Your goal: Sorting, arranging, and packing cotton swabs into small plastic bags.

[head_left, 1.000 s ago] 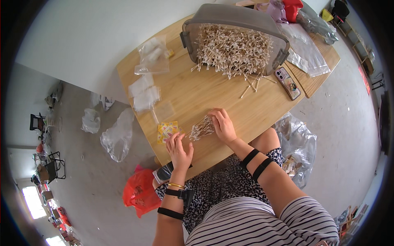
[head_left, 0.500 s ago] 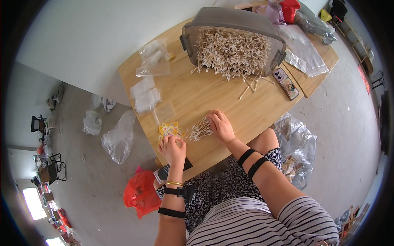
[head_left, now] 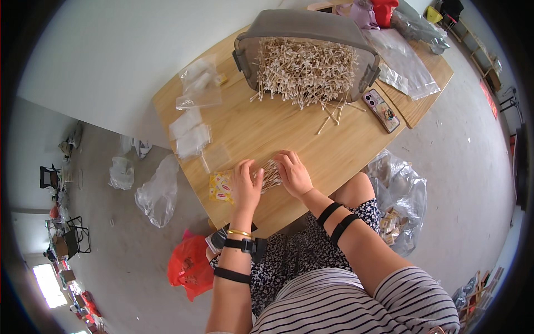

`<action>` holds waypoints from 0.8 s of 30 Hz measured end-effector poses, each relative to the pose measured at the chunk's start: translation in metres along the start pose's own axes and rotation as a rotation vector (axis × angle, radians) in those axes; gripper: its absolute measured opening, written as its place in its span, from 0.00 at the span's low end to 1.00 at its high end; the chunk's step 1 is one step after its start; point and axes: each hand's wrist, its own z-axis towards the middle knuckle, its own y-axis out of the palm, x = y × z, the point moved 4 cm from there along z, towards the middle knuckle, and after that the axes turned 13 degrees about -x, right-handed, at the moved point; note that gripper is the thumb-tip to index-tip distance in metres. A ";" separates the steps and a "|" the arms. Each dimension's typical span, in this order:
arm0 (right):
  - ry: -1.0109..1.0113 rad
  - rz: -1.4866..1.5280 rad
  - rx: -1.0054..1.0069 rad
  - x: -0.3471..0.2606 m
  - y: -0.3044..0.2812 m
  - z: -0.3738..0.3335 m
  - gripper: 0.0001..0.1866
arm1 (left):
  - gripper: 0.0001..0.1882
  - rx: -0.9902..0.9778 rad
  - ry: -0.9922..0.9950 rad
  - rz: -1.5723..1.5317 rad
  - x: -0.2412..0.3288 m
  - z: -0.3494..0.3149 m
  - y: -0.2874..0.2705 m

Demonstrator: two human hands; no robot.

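Observation:
A small bundle of cotton swabs lies on the wooden table between my two hands. On its left side is my left hand, thumb and fingers apart, the thumb close to the swab ends. My right hand bends its fingers over the bundle's right side and grips it there; the fingertips are partly hidden. Yellow printed paper slips lie just left of my left hand, which covers some of them. Farther back, a tipped grey plastic bin holds a large heap of loose swabs.
Clear plastic bags lie along the table's left side, with a larger bag behind them. A phone rests near the right edge, beside stray swabs. A red bag and a clear sack flank my legs.
My left hand has moved right, from over the yellow slips to beside the swabs, and its fingers have spread. My right hand stays at the bundle. The whole view has shifted slightly.

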 end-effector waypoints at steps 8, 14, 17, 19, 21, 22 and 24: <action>0.049 0.210 0.004 -0.007 0.009 0.011 0.13 | 0.48 -0.057 0.122 -0.009 0.013 -0.029 0.036; -0.039 0.345 -0.033 -0.020 0.027 0.019 0.12 | 0.50 -0.051 0.151 -0.012 0.009 -0.022 0.041; 0.096 0.240 -0.018 0.004 -0.002 0.011 0.11 | 0.49 -0.073 0.120 -0.046 0.007 -0.029 0.023; 0.072 0.095 0.050 0.011 -0.022 0.004 0.10 | 0.47 -0.072 0.107 -0.021 -0.003 -0.038 0.012; 0.059 0.058 0.035 0.010 -0.025 0.001 0.09 | 0.45 -0.084 0.061 0.110 -0.017 -0.047 0.005; 0.033 0.020 0.026 0.008 -0.025 0.001 0.09 | 0.43 -0.112 0.019 0.127 -0.023 -0.049 0.005; 0.004 -0.016 0.020 0.004 -0.025 0.001 0.09 | 0.43 -0.061 0.055 0.147 -0.022 -0.056 0.004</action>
